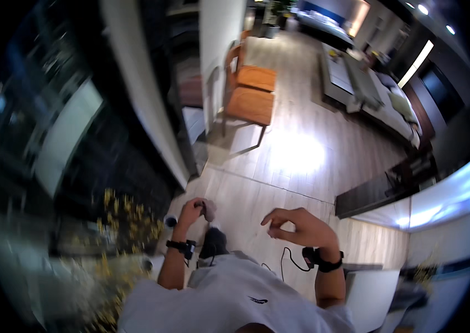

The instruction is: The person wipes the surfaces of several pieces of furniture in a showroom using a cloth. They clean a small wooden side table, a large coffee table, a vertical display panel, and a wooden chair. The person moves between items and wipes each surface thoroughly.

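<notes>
My left hand [193,213] hangs over the wooden floor at lower left with its fingers curled. A greyish patch shows at its fingertips, too blurred to tell whether it is a held thing or shaded fingers. To its right, my right hand [301,227] is in the air, thumb and forefinger apart and nothing between them. Each wrist wears a black strap with a small device, one on the left [188,249] and one on the right [311,257]. A thin black cable [282,262] loops beside the right device. Below the left hand a dark shoe or trouser leg [214,242] shows.
Two wooden chairs [250,104] stand along the wall ahead. Yellow flowers or branches [126,220] and a pale cylinder [171,221] are at left, beside dark glass. A long cushioned bed or sofa [389,108] lies ahead right. A dark low partition [370,195] juts in from the right.
</notes>
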`<state>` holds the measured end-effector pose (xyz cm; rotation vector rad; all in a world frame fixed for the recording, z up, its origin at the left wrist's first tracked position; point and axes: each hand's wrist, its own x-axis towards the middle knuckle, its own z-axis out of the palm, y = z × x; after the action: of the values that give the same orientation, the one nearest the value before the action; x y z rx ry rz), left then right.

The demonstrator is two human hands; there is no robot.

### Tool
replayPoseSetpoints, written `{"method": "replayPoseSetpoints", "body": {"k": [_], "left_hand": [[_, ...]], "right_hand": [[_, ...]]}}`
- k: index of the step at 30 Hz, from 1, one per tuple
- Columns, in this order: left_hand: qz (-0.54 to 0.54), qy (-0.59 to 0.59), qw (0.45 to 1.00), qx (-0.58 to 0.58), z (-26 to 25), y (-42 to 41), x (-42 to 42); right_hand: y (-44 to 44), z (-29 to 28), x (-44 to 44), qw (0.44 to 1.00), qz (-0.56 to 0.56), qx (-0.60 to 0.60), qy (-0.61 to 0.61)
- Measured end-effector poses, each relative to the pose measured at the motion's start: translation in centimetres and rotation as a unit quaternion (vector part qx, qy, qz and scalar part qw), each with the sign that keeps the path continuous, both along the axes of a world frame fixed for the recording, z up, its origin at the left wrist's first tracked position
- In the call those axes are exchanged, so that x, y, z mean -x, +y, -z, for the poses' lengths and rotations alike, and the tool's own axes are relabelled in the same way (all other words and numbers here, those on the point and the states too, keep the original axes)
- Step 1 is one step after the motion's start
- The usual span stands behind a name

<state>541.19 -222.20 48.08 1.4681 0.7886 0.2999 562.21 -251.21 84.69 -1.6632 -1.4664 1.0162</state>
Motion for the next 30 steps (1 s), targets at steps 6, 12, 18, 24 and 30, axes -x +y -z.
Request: {"method": "replayPoseSetpoints", "body": {"k": [6, 12, 18, 24, 30], "left_hand": [[0.165, -0.114, 0.979, -0.038, -7.2, 6.4, -18.4], [0.232, -0.144, 0.962, 0.03, -16.1, 6.3, -29.5], [0.266, -0.072, 0.961, 0.021, -13.3, 10.4, -39.7], [0.246, -0.047, 0.968, -0.005, -12.7, 17.8, -49.8], [0.307, -0.036, 0.947, 0.085, -20.5, 23.0, -57.2]], "right_hand": [[9.2, 14.5, -9.5, 0.989, 0.138, 0.034, -0.053], [16.1, 18.9, -16.5, 0.962, 0.245, 0.023, -0.118], [20.5, 21.8, -26.8, 0.963, 0.263, 0.031, -0.043], [29.6, 22.3, -40.3, 0.974, 0.192, 0.012, -0.12], [37.5, 21.9, -52.5, 0.966, 0.137, -0.055, -0.212]]}}
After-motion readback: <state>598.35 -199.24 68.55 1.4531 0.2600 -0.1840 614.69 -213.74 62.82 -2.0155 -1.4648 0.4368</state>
